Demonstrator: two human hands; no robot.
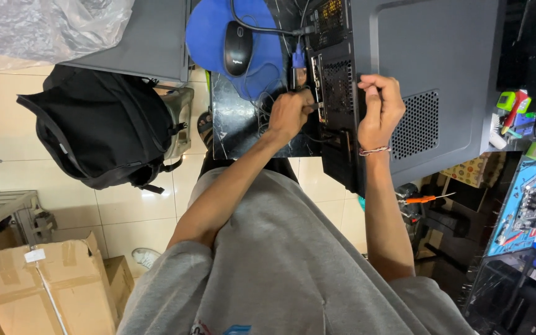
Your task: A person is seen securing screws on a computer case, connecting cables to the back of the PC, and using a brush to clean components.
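Observation:
A black desktop computer case (442, 68) lies on its side on a dark table, with its rear panel (333, 80) facing me. My left hand (290, 115) is closed around a small tool or plug pressed against the rear panel; what it holds is mostly hidden. My right hand (379, 108) grips the edge of the case where the side panel meets the back, fingers curled over it. A blue-ended cable plug (298, 61) sticks out of the rear panel just above my left hand.
A black mouse (238, 46) rests on a blue mouse pad (215, 37). A black backpack (103, 130) sits on the tiled floor at left, cardboard boxes (38, 285) at lower left. Tools and a blue mat (528, 205) crowd the right side, with an orange-handled screwdriver (423, 199).

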